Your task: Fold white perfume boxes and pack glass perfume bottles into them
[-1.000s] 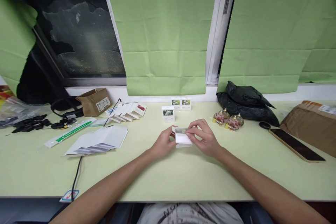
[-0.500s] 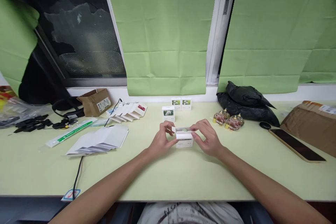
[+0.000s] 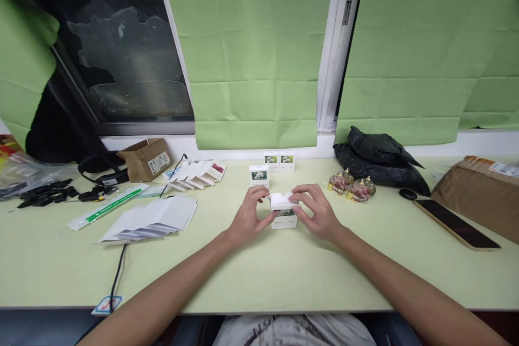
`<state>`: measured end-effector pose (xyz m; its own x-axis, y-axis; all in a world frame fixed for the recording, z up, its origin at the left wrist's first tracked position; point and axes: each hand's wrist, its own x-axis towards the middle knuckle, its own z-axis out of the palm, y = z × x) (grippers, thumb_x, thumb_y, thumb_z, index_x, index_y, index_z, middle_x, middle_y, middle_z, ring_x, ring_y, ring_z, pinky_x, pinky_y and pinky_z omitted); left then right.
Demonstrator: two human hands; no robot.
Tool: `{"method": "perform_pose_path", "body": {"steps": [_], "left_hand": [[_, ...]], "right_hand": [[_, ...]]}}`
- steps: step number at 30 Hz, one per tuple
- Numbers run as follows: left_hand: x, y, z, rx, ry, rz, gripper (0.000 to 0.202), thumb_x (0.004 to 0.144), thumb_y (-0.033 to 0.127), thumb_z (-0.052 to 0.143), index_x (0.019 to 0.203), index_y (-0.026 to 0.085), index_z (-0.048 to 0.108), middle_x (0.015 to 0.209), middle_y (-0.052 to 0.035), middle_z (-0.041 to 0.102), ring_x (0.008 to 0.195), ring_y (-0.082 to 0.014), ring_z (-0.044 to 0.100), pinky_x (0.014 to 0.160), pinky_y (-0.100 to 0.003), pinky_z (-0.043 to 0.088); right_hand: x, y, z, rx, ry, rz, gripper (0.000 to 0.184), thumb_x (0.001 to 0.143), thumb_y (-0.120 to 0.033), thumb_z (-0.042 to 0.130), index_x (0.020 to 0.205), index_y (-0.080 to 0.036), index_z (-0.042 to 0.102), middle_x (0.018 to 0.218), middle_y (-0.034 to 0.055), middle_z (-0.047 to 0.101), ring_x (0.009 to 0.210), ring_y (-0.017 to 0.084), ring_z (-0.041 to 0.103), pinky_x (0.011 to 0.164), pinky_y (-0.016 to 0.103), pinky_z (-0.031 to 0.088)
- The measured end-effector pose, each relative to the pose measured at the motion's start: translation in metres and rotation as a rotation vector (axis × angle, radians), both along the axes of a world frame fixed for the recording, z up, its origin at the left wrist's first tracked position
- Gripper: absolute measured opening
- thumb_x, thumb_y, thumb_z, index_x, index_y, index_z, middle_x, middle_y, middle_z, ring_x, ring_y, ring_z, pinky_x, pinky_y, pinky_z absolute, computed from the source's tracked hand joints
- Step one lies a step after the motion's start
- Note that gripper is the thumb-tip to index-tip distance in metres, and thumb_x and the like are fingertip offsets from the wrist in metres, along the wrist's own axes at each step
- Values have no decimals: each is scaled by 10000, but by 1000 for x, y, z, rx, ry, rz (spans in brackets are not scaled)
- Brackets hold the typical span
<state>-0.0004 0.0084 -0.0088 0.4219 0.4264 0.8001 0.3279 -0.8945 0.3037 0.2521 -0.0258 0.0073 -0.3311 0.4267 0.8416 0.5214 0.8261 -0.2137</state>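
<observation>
A small white cardboard box with a flower picture on its front stands upright on the table between my hands. Its white top flap lies folded over the opening. My left hand grips the box's left side, with the thumb at the front corner. On the other side, my right hand holds the right edge, its fingers on the top flap and its thumb at the upper front. Just behind stands a similar white box, and two more flower-printed boxes stand side by side farther back.
Flat white folded cartons lie at left, with more cartons behind them. An open brown box stands near the window. To the right are small ornate bottles, black plastic bags, a phone and a brown parcel.
The box's top flap has come down over the opening, and the green inside is covered. My right fingers have moved onto the flap. Both hands stay at the box's sides.
</observation>
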Motion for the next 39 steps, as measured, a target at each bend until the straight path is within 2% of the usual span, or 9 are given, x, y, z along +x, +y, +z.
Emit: {"method": "perform_pose_path", "body": {"steps": [5, 10, 15, 20, 23, 26, 31, 34, 39], "left_hand": [[3, 0, -3, -123, -69, 21, 523, 910, 254, 743, 1301, 259, 396, 1320, -125, 504, 1138, -243, 560, 862, -407, 533], [3, -2, -1, -218, -51, 35, 410, 928, 278, 718, 1227, 259, 439, 1249, -98, 540, 1098, -234, 572, 883, -408, 526], [1, -3, 1, -159, -10, 14, 377, 947, 261, 691, 1269, 262, 493, 1220, -98, 586, 1101, -243, 585, 865, -402, 540], [1, -3, 1, -89, 78, 6, 325, 991, 221, 637, 1296, 278, 542, 1269, -100, 596, 1225, -255, 562, 957, -427, 536], [0, -3, 2, -78, 95, 7, 301, 992, 222, 638, 1278, 275, 561, 1261, -100, 598, 1227, -256, 567, 972, -439, 539], [-1, -2, 2, -73, 96, 9, 295, 991, 221, 641, 1271, 268, 561, 1270, -106, 590, 1230, -258, 567, 984, -452, 537], [-1, -1, 3, -48, 95, -4, 275, 991, 219, 639, 1251, 262, 561, 1251, -109, 590, 1216, -259, 577, 996, -463, 531], [-1, -1, 4, -49, 94, -2, 269, 990, 217, 638, 1245, 259, 563, 1259, -107, 595, 1212, -255, 584, 996, -458, 533], [0, -4, 5, -54, 92, 13, 255, 983, 223, 649, 1224, 257, 572, 1279, -107, 582, 1229, -256, 577, 1003, -450, 533]], "right_hand": [[3, 3, 0, -25, -44, 12, 187, 991, -239, 623, 1175, -250, 653, 1039, 85, 693, 1050, 282, 581, 926, 474, 497], [3, 2, 0, -44, -48, 6, 151, 988, -262, 636, 1137, -246, 659, 1076, 95, 677, 1063, 282, 570, 925, 470, 496], [1, 2, 1, -68, -41, 15, 117, 991, -270, 634, 1103, -247, 655, 1049, 91, 665, 1047, 279, 566, 911, 463, 497], [2, 3, 1, -81, -45, 9, 130, 998, -290, 630, 1116, -242, 653, 1044, 90, 659, 1046, 275, 556, 913, 460, 497], [2, 4, 0, -74, -49, 8, 143, 1001, -304, 622, 1129, -246, 650, 1071, 92, 648, 1059, 278, 556, 924, 464, 492], [3, 5, -2, -84, 51, -47, 182, 1010, -341, 597, 1156, -238, 626, 1088, 101, 615, 1043, 277, 562, 904, 458, 494], [5, 9, -6, -169, 283, -154, 175, 1038, -385, 532, 1105, -233, 585, 924, 54, 595, 897, 245, 584, 809, 408, 496], [3, 6, -7, -197, 297, -71, 171, 1049, -374, 518, 1125, -235, 582, 994, 68, 636, 958, 248, 609, 872, 419, 507], [-1, -1, -7, -216, 163, 41, 187, 1056, -346, 513, 1195, -244, 584, 1098, 87, 666, 1058, 261, 626, 925, 433, 522]]}}
